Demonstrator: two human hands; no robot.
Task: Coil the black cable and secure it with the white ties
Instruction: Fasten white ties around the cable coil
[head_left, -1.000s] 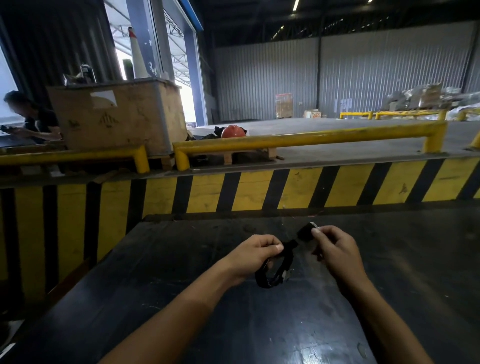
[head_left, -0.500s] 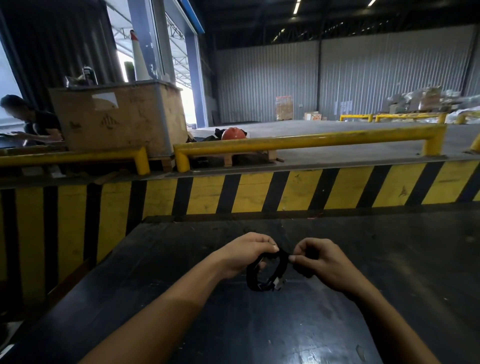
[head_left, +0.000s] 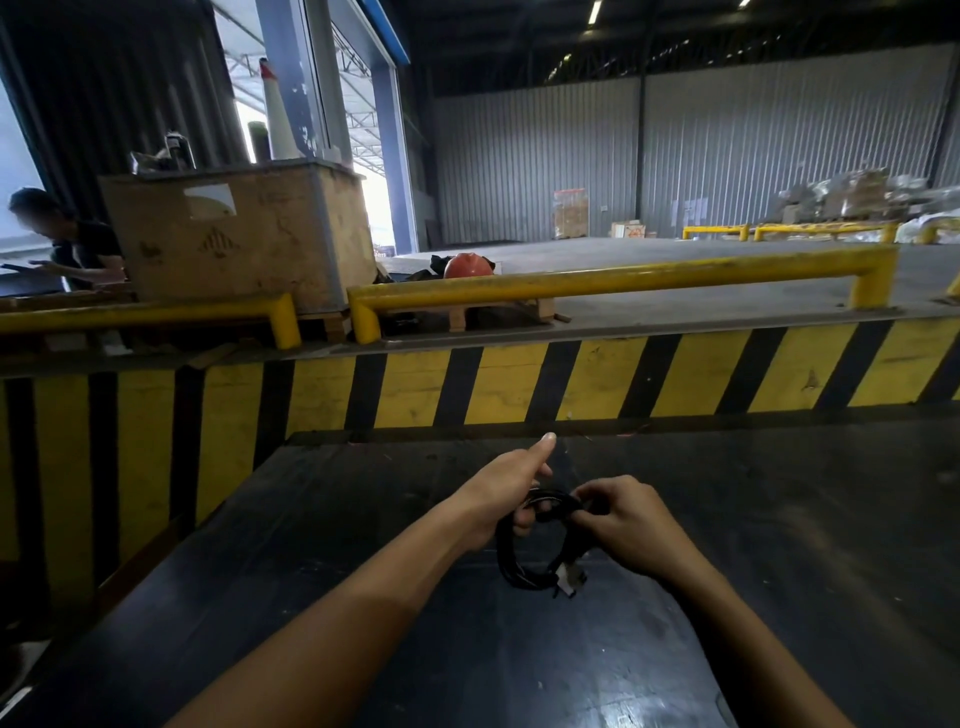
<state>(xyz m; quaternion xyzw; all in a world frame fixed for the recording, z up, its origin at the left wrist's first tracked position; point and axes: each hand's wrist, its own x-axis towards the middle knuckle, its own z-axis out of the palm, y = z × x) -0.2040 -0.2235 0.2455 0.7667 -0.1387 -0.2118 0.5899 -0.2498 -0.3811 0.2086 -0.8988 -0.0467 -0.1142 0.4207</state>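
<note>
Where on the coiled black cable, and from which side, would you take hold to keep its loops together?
Grip the top of the black cable coil, from above, where left hand and right hand already pinch it. The strands bunch there; the loop and its pale plug hang free below.

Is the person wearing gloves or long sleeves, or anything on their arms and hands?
No gloves and no sleeves show. The left hand and right hand are bare, and both forearms are bare all the way to the picture's bottom edge. No watch, bracelet or ring can be seen on the wrists or fingers. If there is a shirt sleeve, it ends higher up, out of view.
</note>
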